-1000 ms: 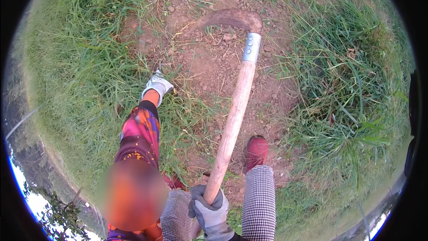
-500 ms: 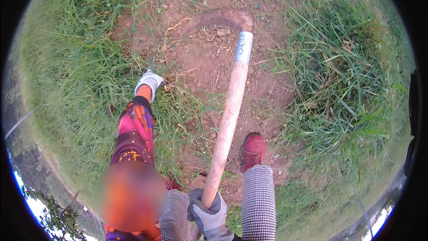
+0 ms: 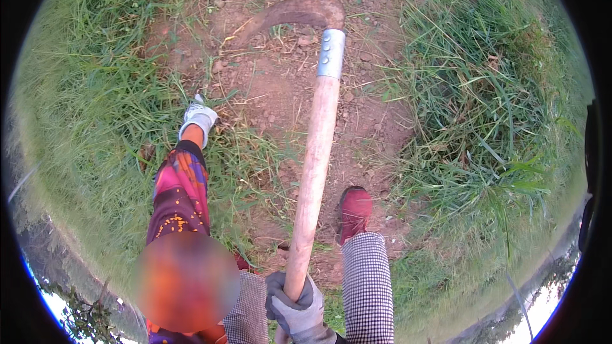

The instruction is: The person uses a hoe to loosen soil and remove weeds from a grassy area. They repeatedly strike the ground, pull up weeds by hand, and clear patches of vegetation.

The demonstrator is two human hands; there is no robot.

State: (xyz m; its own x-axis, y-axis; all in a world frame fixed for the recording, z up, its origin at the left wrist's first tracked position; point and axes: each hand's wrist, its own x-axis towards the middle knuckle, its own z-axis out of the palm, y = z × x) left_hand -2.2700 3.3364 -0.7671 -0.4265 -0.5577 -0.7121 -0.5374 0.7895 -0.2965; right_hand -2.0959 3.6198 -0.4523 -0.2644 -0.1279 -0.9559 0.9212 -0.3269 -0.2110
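Note:
In a grey-and-white work glove, my right hand point(image 3: 297, 308) is wrapped round the lower part of a long wooden handle. It belongs to a sickle point(image 3: 314, 143) with a riveted metal collar. The sickle's curved, rust-brown blade point(image 3: 299, 10) points left over bare soil at the far side. My left hand point(image 3: 200, 118), also gloved, reaches down into the green grass point(image 3: 172, 89) on the left. Its fingers are bent into the blades and partly hidden, closed around some grass. A gap separates the blade from my left hand.
Reddish-brown soil with clods point(image 3: 268, 89) runs up the middle. Thick, tangled grass point(image 3: 484, 108) lies on the right. My red shoe point(image 3: 356, 211) stands on the soil beside the handle; my other foot is mostly hidden behind the left sleeve point(image 3: 182, 204).
The sickle has moved left and slightly farther away, held in my right hand. My left hand has shifted a little left in the picture, still down in the grass.

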